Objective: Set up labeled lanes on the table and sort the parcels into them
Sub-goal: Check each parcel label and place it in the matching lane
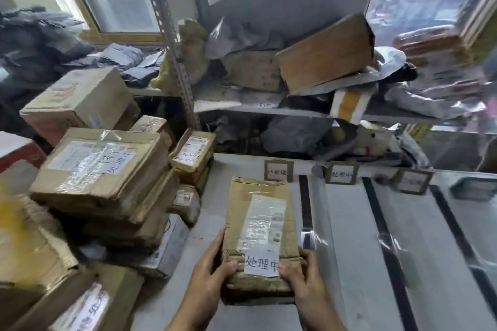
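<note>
Holding a flat cardboard parcel by its near end, the person has both hands curled round it: the left hand grips the near-left corner with the thumb on top, and the right hand pinches the near-right corner, its thumb at the edge of a white slip. The parcel lies lengthwise on the grey table, in the leftmost lane, just left of the first black tape strip.

That white slip reads 处理中. A shipping label under clear tape sits further up the parcel; its print is too blurred to read.

At the head of the lane stands a small card reading 待处理. The next card, beyond the first strip, appears to read 处理中, though motion blur softens it. A third card and a fourth cannot be read. More black strips, such as the second one, mark the further lanes.

The lanes and cards look set up, so the sorting step seems to be in hand. Judging by the writing, this parcel belongs one lane to the right, so the next move would likely call for carrying it across the first strip.

To the left, a stack of boxes waits, its top box carrying a slip that also seems to read 处理中.
</note>
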Motion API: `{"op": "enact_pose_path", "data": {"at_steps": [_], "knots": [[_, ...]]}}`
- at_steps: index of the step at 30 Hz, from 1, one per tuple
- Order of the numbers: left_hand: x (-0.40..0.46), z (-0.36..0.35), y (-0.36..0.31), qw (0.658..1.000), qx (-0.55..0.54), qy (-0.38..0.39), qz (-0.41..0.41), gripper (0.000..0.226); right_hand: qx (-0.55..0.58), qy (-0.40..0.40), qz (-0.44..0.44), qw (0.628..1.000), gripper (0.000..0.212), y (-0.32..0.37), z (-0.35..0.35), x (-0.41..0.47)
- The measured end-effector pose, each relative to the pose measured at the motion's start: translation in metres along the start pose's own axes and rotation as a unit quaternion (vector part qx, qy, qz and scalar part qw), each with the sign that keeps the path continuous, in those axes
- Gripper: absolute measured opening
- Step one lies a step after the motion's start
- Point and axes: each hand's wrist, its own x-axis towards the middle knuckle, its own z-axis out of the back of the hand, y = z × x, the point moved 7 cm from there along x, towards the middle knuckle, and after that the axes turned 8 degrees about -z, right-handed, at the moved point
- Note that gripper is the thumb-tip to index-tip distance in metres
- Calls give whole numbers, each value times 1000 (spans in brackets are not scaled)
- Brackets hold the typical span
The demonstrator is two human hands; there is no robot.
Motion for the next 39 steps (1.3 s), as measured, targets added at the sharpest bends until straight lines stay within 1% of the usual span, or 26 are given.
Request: {"op": "enact_pose_path", "data": {"at_steps": [4,6,7,10,13,16,18,20,23,27,30,34,39], "knots": [[2,-20,-1,1000,-14,26,-1,65,24,-27,17,999,35,4,19,0],[6,-33,-11,998,-28,49,-2,70,46,-37,35,998,35,12,31,-2],[10,-43,-16,997,-35,63,-4,72,56,-44,48,996,39,19,38,-2],[21,-81,-30,994,-39,100,-18,67,68,-57,81,993,46,40,70,-3],[33,-129,-46,989,-27,144,-33,63,69,-85,105,988,40,65,112,0],[50,-181,-46,985,-18,167,-31,66,63,-115,114,985,27,79,161,13],[59,-215,-38,985,-9,171,-15,68,50,-124,98,986,18,80,192,27],[66,-245,-21,985,-1,171,14,67,30,-133,70,988,20,75,219,41],[73,-276,12,983,6,167,80,62,9,-134,13,991,16,52,249,64],[81,-290,48,978,40,152,140,56,17,-124,-68,990,13,11,262,87],[83,-294,68,973,46,139,176,55,29,-127,-99,987,12,-7,264,95],[86,-303,83,974,20,123,191,56,15,-137,-101,985,17,-6,268,105],[98,-313,90,979,7,112,171,60,26,-157,-95,983,26,0,270,119]]}}
